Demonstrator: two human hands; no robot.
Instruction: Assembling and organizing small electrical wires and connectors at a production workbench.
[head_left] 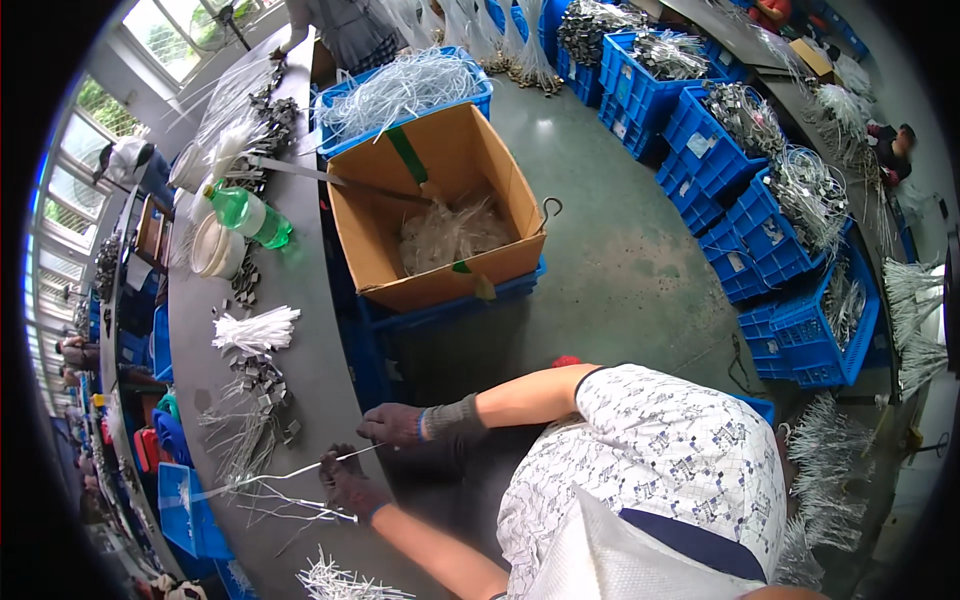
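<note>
Both my hands wear dark gloves and are over the near edge of the dark worktable (pixel 330 385). My right hand (pixel 395 425), the upper one, is closed, pinching the end of a thin white strand (pixel 300 470). Just below it, my left hand (pixel 352 485) is closed round the same strand, which runs left across the table. More loose white strands (pixel 300 508) lie beside my left hand. Further up the table is a bundle of white strands (pixel 255 330) with small grey metal pieces (pixel 262 380) at its lower end. The fingertips are partly hidden.
A green bottle (pixel 250 215) and white tubs (pixel 215 245) stand further along the table. An open cardboard box (pixel 350 240) with clear plastic rests beside it on a blue crate. Filled blue crates (pixel 700 150) line the floor at right. Other people work in the background.
</note>
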